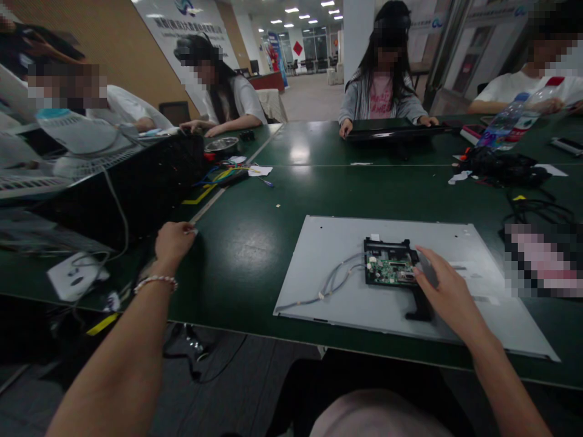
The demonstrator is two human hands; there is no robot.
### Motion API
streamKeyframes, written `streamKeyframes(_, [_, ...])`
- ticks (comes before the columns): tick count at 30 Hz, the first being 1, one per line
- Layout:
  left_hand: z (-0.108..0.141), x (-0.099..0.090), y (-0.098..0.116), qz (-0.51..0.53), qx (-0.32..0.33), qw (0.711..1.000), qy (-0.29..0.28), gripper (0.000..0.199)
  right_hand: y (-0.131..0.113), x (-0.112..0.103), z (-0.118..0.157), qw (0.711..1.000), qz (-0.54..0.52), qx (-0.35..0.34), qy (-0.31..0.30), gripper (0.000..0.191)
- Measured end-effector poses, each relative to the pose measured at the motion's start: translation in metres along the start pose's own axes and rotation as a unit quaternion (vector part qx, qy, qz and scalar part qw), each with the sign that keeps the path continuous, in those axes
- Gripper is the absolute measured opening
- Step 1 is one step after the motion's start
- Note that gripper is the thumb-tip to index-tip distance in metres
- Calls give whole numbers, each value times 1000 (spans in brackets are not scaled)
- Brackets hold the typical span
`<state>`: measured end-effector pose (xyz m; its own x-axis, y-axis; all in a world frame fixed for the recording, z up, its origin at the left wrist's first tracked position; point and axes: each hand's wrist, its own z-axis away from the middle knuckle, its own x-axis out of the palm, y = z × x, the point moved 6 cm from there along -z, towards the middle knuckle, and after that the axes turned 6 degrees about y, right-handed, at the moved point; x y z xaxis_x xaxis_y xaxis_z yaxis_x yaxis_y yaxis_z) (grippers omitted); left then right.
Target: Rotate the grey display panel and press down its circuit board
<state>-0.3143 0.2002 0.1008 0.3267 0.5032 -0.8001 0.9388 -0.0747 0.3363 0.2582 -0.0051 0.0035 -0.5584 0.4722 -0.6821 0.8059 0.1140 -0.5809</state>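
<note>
A silver-grey flat panel (pixel 291 276) lies on the green table (pixel 237 261) in front of me. On it sits a black bracket (pixel 387 244) carrying a green circuit board (pixel 387 270), with grey cables (pixel 334 279) running left from the board. My right hand (pixel 449 294) grips the bracket's right side, thumb and fingers around its edge. Out to the left, my left hand (pixel 174 246) is closed in a pinch above the table. A small pale bit shows at its fingertips, too small to name.
At left stand a large black panel (pixel 136 188) and a white device (pixel 77 276) with a cable. Wires and a screwdriver (pixel 266 182) lie farther back. Bottles (pixel 505 124), black cables (pixel 542 209) and a pink item (pixel 542 261) are at right. Several people sit around the table.
</note>
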Motion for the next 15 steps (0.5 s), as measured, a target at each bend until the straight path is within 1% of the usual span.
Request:
streamKeyframes(2, [-1,-1,-3,-21,-26,999,9,21,-1,0,0,1000,3,4,1,49])
streamKeyframes(4, [-6,-2,0,-31,-38,999,8,16,-1,-1,1,1000,3,7,3,49])
streamKeyframes(7, [-12,3,20,-21,-27,999,-25,19,-2,-3,1,1000,2,11,12,49])
streamKeyframes(9, [-9,6,44,5,-5,998,-55,25,-4,-6,1,1000,-1,11,23,47])
streamKeyframes(11, [4,8,77,65,26,994,-89,30,-9,-9,2,999,-5,9,39,46])
streamKeyframes(12, [15,10,97,111,42,986,-115,31,-13,-11,2,999,-7,8,47,45])
streamKeyframes(13, [27,11,116,157,45,978,-129,32,-18,-12,4,998,-9,5,55,44])
streamKeyframes(15, [56,14,152,236,36,959,-154,31,-31,-13,8,998,-14,-10,63,43])
